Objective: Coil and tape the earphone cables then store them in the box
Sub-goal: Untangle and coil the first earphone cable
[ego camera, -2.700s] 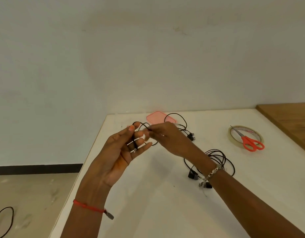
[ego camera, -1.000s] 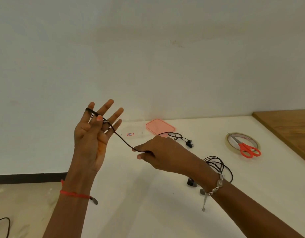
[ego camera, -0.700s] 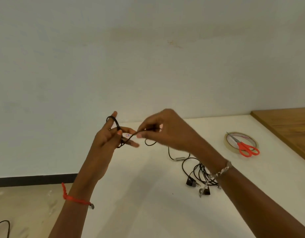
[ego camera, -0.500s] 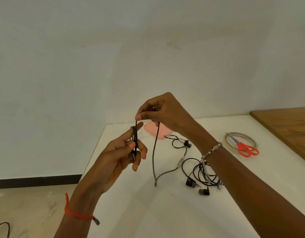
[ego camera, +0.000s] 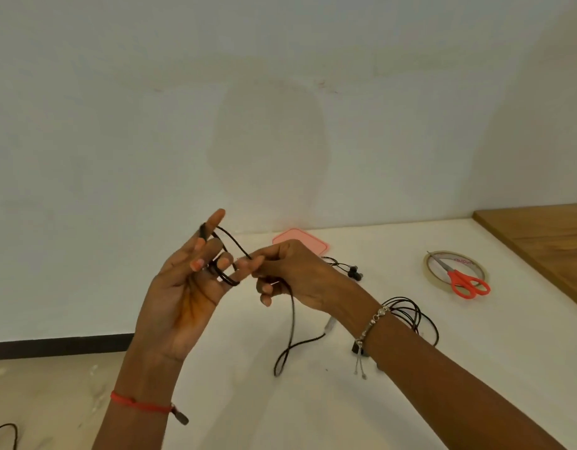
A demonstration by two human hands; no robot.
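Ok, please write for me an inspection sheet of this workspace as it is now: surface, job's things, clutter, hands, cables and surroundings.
Surface: white table, wooden top adjoining at right.
Job's things: black earphone cable being coiled; pink lid near the wall, the box itself hidden behind the hands; tape roll; red scissors lying on the roll.
Clutter: nothing seen.
Hands: left hand raised, palm up, cable looped around its fingers; right hand pinching the cable beside them.
Cables: loose end hangs to the table; second earphone bundle behind the right wrist; earbuds near the lid.
Surroundings: plain wall; black cord on floor.
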